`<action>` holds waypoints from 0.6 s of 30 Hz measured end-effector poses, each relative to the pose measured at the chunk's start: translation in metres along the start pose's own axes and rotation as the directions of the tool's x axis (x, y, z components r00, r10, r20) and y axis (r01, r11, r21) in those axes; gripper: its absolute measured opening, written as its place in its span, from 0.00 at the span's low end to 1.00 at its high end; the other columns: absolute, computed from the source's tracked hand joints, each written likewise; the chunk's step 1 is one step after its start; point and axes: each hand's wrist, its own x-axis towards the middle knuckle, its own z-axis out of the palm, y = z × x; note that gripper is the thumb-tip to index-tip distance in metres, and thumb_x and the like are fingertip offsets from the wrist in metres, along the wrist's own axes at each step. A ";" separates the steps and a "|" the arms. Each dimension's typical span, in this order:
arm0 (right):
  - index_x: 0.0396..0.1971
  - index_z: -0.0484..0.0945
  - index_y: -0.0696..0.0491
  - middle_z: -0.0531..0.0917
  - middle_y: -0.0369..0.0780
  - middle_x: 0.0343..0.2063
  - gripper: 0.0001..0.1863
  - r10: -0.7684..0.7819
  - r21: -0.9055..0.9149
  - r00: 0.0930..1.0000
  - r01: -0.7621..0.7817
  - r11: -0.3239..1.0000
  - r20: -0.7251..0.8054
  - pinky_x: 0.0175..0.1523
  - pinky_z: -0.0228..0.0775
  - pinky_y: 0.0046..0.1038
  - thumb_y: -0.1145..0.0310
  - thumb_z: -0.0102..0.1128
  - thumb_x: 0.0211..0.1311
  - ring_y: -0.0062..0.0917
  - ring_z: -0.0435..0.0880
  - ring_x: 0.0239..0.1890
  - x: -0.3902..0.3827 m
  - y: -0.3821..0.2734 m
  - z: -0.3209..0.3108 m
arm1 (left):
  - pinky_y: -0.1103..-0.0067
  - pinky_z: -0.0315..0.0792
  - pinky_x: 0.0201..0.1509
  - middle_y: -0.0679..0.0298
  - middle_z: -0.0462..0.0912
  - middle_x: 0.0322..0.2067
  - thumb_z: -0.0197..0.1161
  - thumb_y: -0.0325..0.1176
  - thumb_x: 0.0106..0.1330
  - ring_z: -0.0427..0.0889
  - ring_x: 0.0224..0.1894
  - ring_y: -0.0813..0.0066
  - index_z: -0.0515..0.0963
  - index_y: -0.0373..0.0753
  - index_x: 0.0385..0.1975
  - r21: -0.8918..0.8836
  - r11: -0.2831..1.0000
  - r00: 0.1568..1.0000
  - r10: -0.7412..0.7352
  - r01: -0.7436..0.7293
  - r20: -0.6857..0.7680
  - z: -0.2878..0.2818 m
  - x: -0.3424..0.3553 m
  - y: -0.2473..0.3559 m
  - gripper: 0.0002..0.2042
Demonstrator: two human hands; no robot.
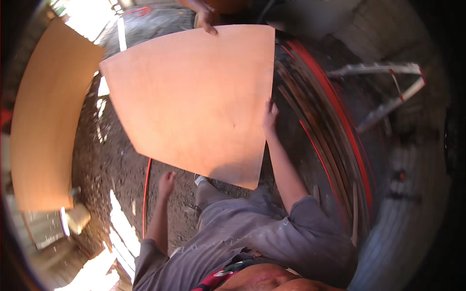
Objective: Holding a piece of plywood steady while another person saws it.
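Flat, thin, pale-orange wooden sheet (194,97): held up btwn 2 people

L hand (167,183) is off it, close to the near edge; small & blurry, can't tell if clenched or loose. R hand (270,117) grasps the right edge, fingers partly hidden. Prob. best: L hand under near edge too, sheet kept level. Co-worker's hand (208,22) holds far edge; rest of that person mostly cut off.

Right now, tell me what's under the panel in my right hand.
Up to the near edge of the panel show dirt floor and a red cable; a light shoe partly peeks out there. Anything directly beneath is covered; I cannot tell.
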 end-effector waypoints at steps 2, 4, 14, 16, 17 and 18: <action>0.36 0.76 0.65 0.82 0.49 0.29 0.26 0.020 -0.147 0.999 -0.025 0.989 -0.036 0.39 0.70 0.33 0.51 0.47 0.70 0.35 0.81 0.33 -0.004 -0.010 0.004 | 0.72 0.73 0.45 0.54 0.83 0.34 0.55 0.42 0.68 0.82 0.39 0.67 0.77 0.31 0.41 -0.006 0.996 0.996 0.084 -0.084 0.035 -0.039 0.068 -0.011 0.17; 0.37 0.76 0.66 0.82 0.50 0.30 0.27 0.052 -0.258 0.998 -0.056 0.965 -0.021 0.40 0.70 0.33 0.51 0.47 0.70 0.36 0.81 0.34 -0.007 -0.024 0.010 | 0.74 0.73 0.44 0.56 0.83 0.33 0.54 0.41 0.69 0.81 0.38 0.69 0.77 0.31 0.41 -0.053 0.998 0.999 0.043 -0.043 0.011 -0.066 0.119 -0.021 0.16; 0.40 0.77 0.66 0.82 0.52 0.33 0.25 0.046 -0.297 0.998 -0.055 0.953 -0.039 0.43 0.71 0.34 0.55 0.46 0.70 0.37 0.82 0.38 -0.041 -0.078 0.016 | 0.82 0.71 0.33 0.66 0.78 0.27 0.53 0.41 0.70 0.75 0.28 0.79 0.76 0.33 0.35 -0.416 0.790 0.891 -0.370 0.450 0.262 0.035 -0.002 -0.174 0.15; 0.42 0.77 0.66 0.83 0.54 0.35 0.24 -0.106 -0.381 0.993 0.078 0.921 -0.054 0.45 0.71 0.36 0.56 0.45 0.70 0.39 0.83 0.39 -0.049 -0.083 0.015 | 0.83 0.68 0.26 0.68 0.76 0.23 0.53 0.41 0.69 0.72 0.23 0.81 0.76 0.35 0.32 -0.498 0.611 0.786 -0.518 0.616 0.337 0.065 -0.053 -0.209 0.14; 0.42 0.77 0.66 0.83 0.54 0.35 0.24 -0.062 -0.395 0.996 0.032 0.918 -0.063 0.45 0.71 0.36 0.56 0.45 0.70 0.39 0.83 0.39 -0.055 -0.085 0.013 | 0.83 0.66 0.23 0.68 0.76 0.22 0.53 0.42 0.69 0.72 0.21 0.82 0.77 0.35 0.32 -0.512 0.469 0.683 -0.612 0.720 0.399 0.076 -0.076 -0.222 0.14; 0.42 0.77 0.66 0.83 0.54 0.36 0.25 -0.069 -0.386 0.994 0.030 0.922 -0.086 0.45 0.72 0.36 0.56 0.45 0.70 0.40 0.83 0.40 -0.059 -0.086 0.011 | 0.84 0.64 0.20 0.68 0.78 0.22 0.54 0.43 0.69 0.71 0.19 0.83 0.76 0.37 0.30 -0.563 0.397 0.666 -0.612 0.725 0.427 0.086 -0.098 -0.230 0.14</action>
